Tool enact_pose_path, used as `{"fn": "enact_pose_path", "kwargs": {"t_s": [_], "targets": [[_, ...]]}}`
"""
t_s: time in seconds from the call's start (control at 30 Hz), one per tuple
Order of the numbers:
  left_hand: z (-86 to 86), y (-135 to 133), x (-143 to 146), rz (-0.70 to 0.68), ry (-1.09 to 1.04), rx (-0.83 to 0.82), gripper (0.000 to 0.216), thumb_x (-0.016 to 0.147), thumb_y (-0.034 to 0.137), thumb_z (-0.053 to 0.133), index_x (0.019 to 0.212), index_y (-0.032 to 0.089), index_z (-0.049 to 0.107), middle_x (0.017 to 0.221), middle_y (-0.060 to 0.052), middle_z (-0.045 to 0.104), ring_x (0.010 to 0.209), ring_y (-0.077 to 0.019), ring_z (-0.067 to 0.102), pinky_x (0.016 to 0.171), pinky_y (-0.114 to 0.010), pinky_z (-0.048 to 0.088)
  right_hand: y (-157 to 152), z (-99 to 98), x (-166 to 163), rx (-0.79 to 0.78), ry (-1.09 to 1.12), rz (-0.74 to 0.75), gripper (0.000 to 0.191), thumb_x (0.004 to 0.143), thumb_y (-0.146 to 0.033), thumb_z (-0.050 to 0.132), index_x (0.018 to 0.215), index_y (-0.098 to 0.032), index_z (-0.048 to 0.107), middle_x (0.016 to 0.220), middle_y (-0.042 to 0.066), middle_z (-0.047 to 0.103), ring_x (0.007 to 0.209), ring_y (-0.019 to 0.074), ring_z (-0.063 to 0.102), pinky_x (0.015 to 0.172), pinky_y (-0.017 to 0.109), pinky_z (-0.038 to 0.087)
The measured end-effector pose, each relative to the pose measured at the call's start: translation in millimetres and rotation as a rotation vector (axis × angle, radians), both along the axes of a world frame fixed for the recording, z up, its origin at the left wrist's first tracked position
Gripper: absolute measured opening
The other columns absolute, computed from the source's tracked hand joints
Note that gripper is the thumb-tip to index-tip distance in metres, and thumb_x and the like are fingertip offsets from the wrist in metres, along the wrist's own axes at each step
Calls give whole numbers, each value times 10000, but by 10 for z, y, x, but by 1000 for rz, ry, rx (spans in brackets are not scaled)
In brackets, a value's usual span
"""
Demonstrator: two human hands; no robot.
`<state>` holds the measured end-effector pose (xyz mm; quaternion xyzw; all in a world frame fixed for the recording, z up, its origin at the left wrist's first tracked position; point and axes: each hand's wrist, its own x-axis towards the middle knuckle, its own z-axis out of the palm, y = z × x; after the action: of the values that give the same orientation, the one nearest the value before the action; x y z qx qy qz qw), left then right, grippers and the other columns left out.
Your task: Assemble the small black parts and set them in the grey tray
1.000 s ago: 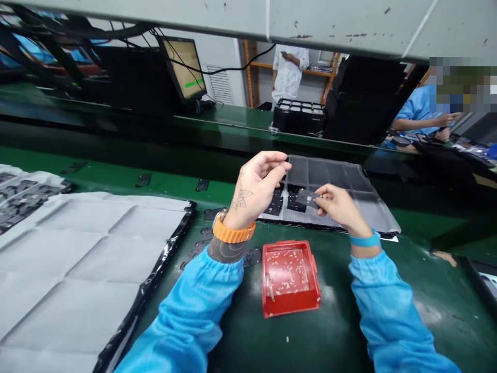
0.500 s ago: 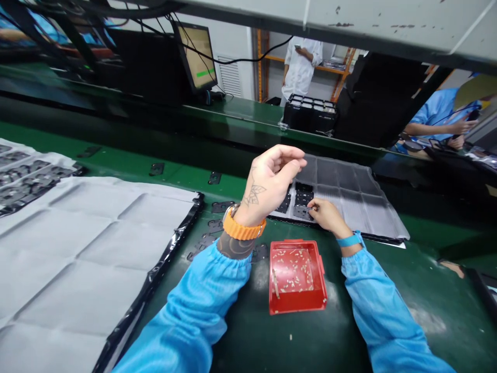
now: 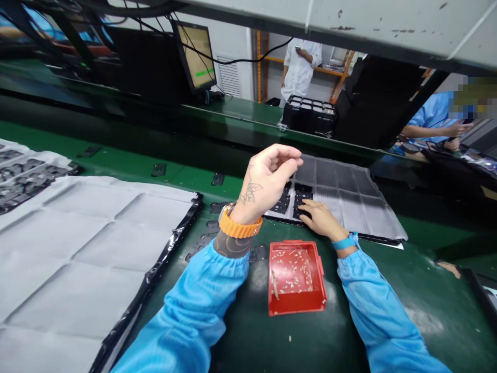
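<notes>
My right hand (image 3: 320, 219) rests at the near edge of the white-lined tray (image 3: 355, 207), fingers stretched out and slightly apart on the flat black parts (image 3: 302, 201) there. Raised in front of the tray, my left hand (image 3: 267, 178) wears an orange-strapped watch. Its fingers curl toward the thumb in a pinch, and whatever lies between them is too small or hidden to make out. More black parts (image 3: 282, 202) lie in the tray, partly behind the left hand. Below both hands stands a red bin (image 3: 297, 303) holding small pale bits.
A large white sheeted tray (image 3: 104, 243) with a black rim fills the left. Loose black plates (image 3: 207, 241) lie between it and my left arm. Single plates (image 3: 158, 169) are scattered farther back. A monitor (image 3: 198, 57) stands behind, and a metal beam (image 3: 368, 26) crosses overhead.
My right hand has gone from pinching a black plate at the tray to lying with fingers stretched over it. The left hand has barely shifted.
</notes>
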<state>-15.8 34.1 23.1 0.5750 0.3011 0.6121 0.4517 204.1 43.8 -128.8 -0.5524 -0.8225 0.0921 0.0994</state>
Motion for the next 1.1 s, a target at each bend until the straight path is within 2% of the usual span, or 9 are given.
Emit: {"fn": "enact_pose_path", "kwargs": {"t_s": [0.3, 0.47, 0.63, 0.7, 0.77, 0.83, 0.87, 0.93, 1.1], "targets": [[3, 33, -77, 41, 2, 7, 114, 829, 205, 689, 921, 159, 737, 888, -53, 775, 829, -150, 715, 628, -201, 524, -1, 10, -37, 15, -12, -38, 311, 985, -255, 615, 1267, -164, 708, 1470, 189, 610, 1384, 310, 568, 1152, 467, 418], [3, 69, -135, 87, 11, 8, 131, 828, 226, 702, 933, 160, 742, 909, -64, 777, 832, -150, 717, 617, -191, 519, -9, -6, -102, 44, -10, -111, 184, 974, -282, 618, 1088, -161, 695, 1241, 172, 710, 1192, 329, 640, 1029, 464, 452], [-63, 295, -438, 224, 37, 33, 172, 847, 258, 693, 982, 162, 740, 929, -77, 786, 837, -154, 730, 621, -189, 526, -13, -11, -115, 57, -11, -136, 150, 948, -304, 647, 1026, -176, 648, 1155, 149, 707, 1137, 317, 617, 959, 420, 432], [-158, 512, -637, 340, 226, -19, 224, 901, 285, 641, 1065, 159, 729, 989, -91, 792, 872, -161, 736, 672, -208, 547, -10, -16, -104, 53, -10, -137, 177, 929, -320, 675, 1030, -180, 640, 1144, 139, 704, 1114, 308, 619, 916, 396, 435], [-301, 757, -839, 476, 624, -215, 259, 969, 283, 559, 1143, 160, 707, 1054, -91, 789, 922, -163, 737, 764, -236, 567, 0, -29, -90, 52, -4, -132, 187, 909, -326, 696, 1014, -183, 637, 1119, 129, 701, 1077, 296, 623, 883, 378, 431], [-485, 962, -1018, 529, 828, -373, 213, 931, 269, 664, 1053, 107, 732, 1047, -139, 777, 991, -236, 734, 853, -321, 578, 22, -54, -73, 60, 8, -128, 182, 886, -320, 710, 975, -181, 633, 1090, 129, 692, 1035, 291, 621, 856, 373, 422], [-589, 1036, -1094, 548, 916, -444, 218, 912, 279, 719, 1037, 101, 733, 1069, -143, 765, 1037, -263, 723, 905, -369, 577, 40, -70, -63, 66, 17, -127, 181, 873, -315, 716, 954, -179, 628, 1075, 131, 686, 1013, 291, 617, 842, 373, 416], [-803, 1129, -1207, 568, 1067, -572, 301, 962, 340, 705, 1173, 126, 688, 1208, -115, 708, 1099, -251, 690, 963, -460, 578, 86, -107, -40, 75, 39, -120, 185, 846, -312, 727, 916, -182, 615, 1028, 122, 679, 973, 290, 609, 812, 367, 405], [-1175, 1255, -1281, 528, 1290, -723, 406, 989, 372, 672, 1330, 158, 617, 1351, -127, 627, 1178, -271, 649, 984, -491, 575, 147, -153, 8, 86, 86, -111, 143, 870, -318, 679, 885, -209, 587, 954, 74, 672, 932, 265, 600, 792, 344, 383]]}}
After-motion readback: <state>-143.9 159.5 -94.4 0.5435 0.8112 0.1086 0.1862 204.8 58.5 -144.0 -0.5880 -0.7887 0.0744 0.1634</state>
